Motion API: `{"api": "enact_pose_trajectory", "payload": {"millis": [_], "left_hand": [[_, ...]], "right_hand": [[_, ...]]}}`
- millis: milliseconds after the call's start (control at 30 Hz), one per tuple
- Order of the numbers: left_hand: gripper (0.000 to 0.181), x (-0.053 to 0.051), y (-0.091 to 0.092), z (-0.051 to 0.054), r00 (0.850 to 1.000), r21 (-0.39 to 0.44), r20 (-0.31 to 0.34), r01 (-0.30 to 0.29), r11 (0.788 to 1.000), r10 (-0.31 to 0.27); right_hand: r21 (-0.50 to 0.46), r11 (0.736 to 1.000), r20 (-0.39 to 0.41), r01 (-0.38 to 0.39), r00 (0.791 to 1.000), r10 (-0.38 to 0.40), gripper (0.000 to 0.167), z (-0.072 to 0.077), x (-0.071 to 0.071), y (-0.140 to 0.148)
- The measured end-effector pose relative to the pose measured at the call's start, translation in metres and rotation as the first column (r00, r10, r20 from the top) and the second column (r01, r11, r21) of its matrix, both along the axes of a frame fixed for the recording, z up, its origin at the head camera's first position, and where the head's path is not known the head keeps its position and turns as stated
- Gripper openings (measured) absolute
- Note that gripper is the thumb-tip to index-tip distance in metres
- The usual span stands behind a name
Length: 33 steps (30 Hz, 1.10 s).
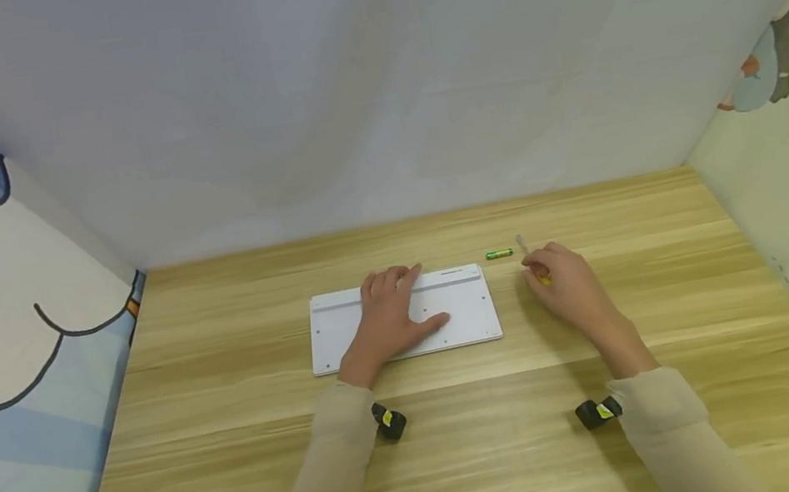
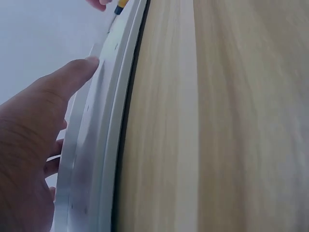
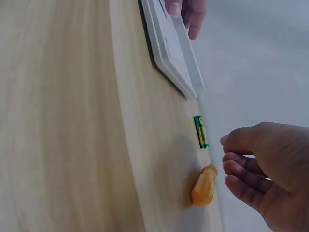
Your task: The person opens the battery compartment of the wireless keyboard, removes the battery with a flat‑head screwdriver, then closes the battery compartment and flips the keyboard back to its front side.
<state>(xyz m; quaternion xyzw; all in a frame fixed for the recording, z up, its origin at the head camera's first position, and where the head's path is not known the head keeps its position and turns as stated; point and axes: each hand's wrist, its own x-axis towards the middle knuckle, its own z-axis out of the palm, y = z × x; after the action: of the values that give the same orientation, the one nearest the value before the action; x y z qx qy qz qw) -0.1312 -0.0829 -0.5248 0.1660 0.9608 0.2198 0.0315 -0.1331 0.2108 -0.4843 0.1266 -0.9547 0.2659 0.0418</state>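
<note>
A white keyboard [image 1: 461, 316] lies underside up on the table, small screws dotting its back and a raised ridge along its far edge. My left hand [image 1: 391, 318] rests on it, thumb stretched out and the other fingers reaching over the ridge. To its right, my right hand [image 1: 568, 282] hovers by a screwdriver with an orange handle [image 3: 204, 187], fingers loosely bent. The right wrist view shows a gap between those fingers and the handle. The screwdriver's shaft [image 1: 522, 243] points toward the back wall; fingers partly cover its handle in the head view.
A green battery [image 1: 499, 254] lies between the keyboard's far right corner and the screwdriver. The wooden table [image 1: 469, 454] meets a plain pale wall [image 1: 383, 113] at the back. Cartoon-printed walls stand at left and right.
</note>
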Motion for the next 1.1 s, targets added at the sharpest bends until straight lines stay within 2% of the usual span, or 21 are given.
{"api": "enact_pose_trajectory", "payload": {"millis": [133,267,433,567,733,933,1100], "left_hand": [[0.097,-0.001,0.014,0.005,0.998,-0.025,-0.014,0.061,0.998,-0.062],[0.103,-0.002,0.026,0.010,0.995,-0.025,-0.021,0.097,0.995,-0.097],[0.109,-0.005,0.037,0.011,0.993,-0.064,-0.018,0.113,0.992,-0.114],[0.117,-0.006,0.045,0.011,0.992,-0.116,-0.019,0.118,0.986,-0.121],[0.128,-0.007,0.054,0.015,0.990,-0.143,-0.008,0.136,0.980,-0.138],[0.138,-0.010,0.063,0.016,0.988,-0.192,0.014,0.153,0.969,-0.153],[0.139,-0.011,0.066,0.016,0.986,-0.228,0.005,0.163,0.960,-0.166]], "right_hand": [[0.012,0.999,0.011,0.030,0.999,-0.030,0.024,-0.003,0.005,0.008],[0.006,0.999,0.003,0.053,0.999,-0.053,0.025,-0.008,0.008,0.014],[-0.005,0.997,0.014,0.083,0.996,-0.083,0.026,-0.013,0.008,0.019],[-0.017,0.995,0.046,0.098,0.994,-0.097,0.027,-0.015,0.007,0.020],[-0.020,0.994,0.085,0.107,0.991,-0.105,0.029,-0.017,0.007,0.020],[-0.018,0.994,0.079,0.111,0.991,-0.109,0.029,-0.016,0.006,0.019],[-0.028,0.993,0.073,0.112,0.991,-0.110,0.029,-0.017,0.007,0.019]]}}
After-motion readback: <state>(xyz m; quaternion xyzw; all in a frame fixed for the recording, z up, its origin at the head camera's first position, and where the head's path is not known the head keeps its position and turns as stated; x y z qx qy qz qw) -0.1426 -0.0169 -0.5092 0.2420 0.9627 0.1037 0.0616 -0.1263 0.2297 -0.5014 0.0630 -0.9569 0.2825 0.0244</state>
